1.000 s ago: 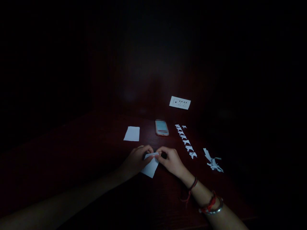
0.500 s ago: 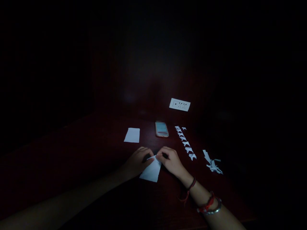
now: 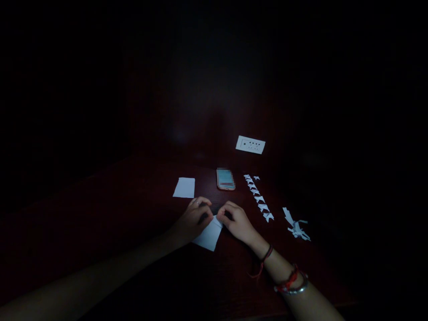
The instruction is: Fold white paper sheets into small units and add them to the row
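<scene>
A white sheet of paper (image 3: 210, 237) slants down toward me from between my hands, over the dark red table (image 3: 140, 196). My left hand (image 3: 197, 218) pinches its top edge between thumb and forefinger, the other fingers curled above. Close beside it, my right hand (image 3: 236, 220) pinches the same edge near the upper right corner. The fingertips of both hands almost meet, and they hide part of the top edge. Beyond the left hand lies another white sheet of paper (image 3: 184, 187), flat on the table.
A phone (image 3: 225, 179) with a lit screen lies farther back. To its right runs a row of small folded paper pieces (image 3: 258, 199), with one single piece (image 3: 256, 178) apart. Paper strips (image 3: 297, 228) lie heaped farther right. A white socket panel (image 3: 250, 145) is on the back wall.
The held paper has turned slightly, its lower edge swinging left and up. My left hand's upper fingers have lifted a little off the paper. The right hand stays nearly in place.
</scene>
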Demonstrator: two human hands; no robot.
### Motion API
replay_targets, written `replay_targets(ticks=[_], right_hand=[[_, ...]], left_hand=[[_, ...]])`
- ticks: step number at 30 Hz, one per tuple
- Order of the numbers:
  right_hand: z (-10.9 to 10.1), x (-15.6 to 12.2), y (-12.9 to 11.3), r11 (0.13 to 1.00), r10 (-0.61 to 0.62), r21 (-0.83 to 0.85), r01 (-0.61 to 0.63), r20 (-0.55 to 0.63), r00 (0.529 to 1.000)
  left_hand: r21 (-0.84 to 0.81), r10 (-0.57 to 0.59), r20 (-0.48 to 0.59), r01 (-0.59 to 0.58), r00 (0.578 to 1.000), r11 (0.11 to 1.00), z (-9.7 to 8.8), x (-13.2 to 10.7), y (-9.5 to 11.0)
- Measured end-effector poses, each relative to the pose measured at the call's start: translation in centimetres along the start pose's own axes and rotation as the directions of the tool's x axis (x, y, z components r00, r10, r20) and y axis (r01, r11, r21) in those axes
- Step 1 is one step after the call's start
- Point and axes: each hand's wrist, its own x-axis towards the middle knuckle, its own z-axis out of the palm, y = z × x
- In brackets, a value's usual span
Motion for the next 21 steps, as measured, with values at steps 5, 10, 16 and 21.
replay_targets(ticks=[5, 10, 16, 21], right_hand=[[0.07, -0.31, 0.29, 1.000, -0.006, 0.010, 0.005, 0.033, 0.999], [0.06, -0.31, 0.32, 1.000, -0.007, 0.006, 0.007, 0.028, 1.000], [0.23, -0.24, 0.62, 1.000, -0.006, 0.004, 0.006, 0.019, 1.000], [0.16, -0.31, 0.71, 0.999, -0.029, 0.014, 0.029, -0.008, 1.000]], left_hand=[[-0.016, -0.060, -0.028, 0.060, 0.998, 0.998, 0.10, 0.10, -0.24], [-0.015, -0.086, -0.010, 0.086, 0.996, 0.996, 0.18, 0.24, -0.39], [-0.010, -0.082, 0.030, 0.083, 0.996, 0.997, 0.30, 0.30, -0.82], [-0.043, -0.091, 0.030, 0.093, 0.995, 0.995, 0.09, 0.11, -0.45]])
